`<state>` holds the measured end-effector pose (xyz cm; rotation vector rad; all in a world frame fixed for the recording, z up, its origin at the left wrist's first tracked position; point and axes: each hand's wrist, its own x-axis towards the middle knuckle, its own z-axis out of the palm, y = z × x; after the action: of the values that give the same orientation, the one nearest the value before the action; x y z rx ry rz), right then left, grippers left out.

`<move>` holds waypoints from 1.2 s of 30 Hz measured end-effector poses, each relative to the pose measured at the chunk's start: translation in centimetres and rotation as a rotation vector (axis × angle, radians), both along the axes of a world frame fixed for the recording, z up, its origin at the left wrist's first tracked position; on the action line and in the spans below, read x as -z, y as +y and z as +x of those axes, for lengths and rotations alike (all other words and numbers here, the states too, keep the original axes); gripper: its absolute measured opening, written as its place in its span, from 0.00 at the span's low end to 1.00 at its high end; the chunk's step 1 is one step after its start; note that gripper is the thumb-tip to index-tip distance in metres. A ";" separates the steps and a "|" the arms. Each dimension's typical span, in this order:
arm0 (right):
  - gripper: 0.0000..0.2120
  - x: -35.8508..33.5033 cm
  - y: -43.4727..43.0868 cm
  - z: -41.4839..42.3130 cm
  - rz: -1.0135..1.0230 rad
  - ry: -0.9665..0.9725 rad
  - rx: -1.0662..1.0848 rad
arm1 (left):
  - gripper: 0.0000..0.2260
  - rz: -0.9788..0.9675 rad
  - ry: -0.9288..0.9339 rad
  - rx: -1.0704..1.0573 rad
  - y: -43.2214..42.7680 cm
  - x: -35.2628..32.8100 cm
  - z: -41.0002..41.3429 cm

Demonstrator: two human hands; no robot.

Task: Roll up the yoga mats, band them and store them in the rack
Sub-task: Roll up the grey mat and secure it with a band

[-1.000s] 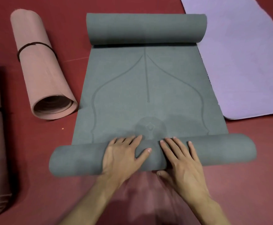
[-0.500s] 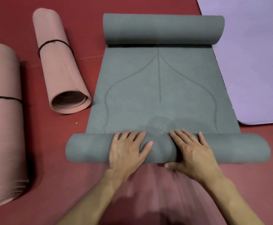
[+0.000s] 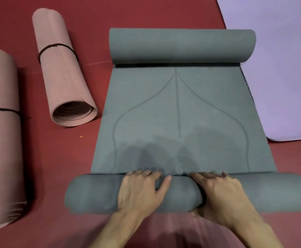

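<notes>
Left grip [image 3: 140, 191], right grip [image 3: 223, 197], bare forearms [image 3: 122, 228]

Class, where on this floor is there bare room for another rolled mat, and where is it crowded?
Free: red floor between the large pink roll and the grey mat, nearer than the smaller pink roll; also beyond the grey mat's far end. Crowded: its right edge meets the purple mat.
</notes>
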<state>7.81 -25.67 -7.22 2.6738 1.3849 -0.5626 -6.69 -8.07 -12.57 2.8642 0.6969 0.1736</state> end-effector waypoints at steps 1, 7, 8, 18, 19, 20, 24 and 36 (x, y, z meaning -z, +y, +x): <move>0.43 -0.2 0.1 0.1 -0.033 0.020 0.002 | 0.22 0.011 -0.023 0.005 -0.4 0.2 -0.4; 0.52 -1.9 2.3 2.4 -0.113 0.247 0.033 | 0.29 0.037 -0.062 0.048 -2.7 0.8 -0.6; 0.53 -1.7 2.0 2.4 -0.077 0.261 0.052 | 0.29 0.035 -0.058 0.058 -2.3 0.8 -0.2; 0.51 1.7 1.1 1.3 0.202 -0.051 0.001 | 0.31 0.027 -0.097 0.086 0.0 0.1 3.9; 0.49 1.6 1.4 1.9 0.184 -0.047 -0.003 | 0.35 0.024 -0.093 0.093 -0.9 0.0 3.2; 0.49 1.6 1.5 2.3 0.161 -0.037 -0.004 | 0.40 0.022 -0.059 0.103 -1.5 0.0 2.6; 0.53 1.6 1.7 1.6 0.143 -0.066 0.041 | 0.53 0.093 0.099 0.145 -1.1 0.9 2.7; 0.53 1.4 4.6 3.2 0.091 -0.113 0.085 | 0.63 0.113 0.060 0.048 0.4 0.6 2.0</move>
<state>11.05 -21.05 -8.62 2.7985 1.3028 -0.3566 -4.67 -7.70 -13.21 3.0021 0.6487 0.1246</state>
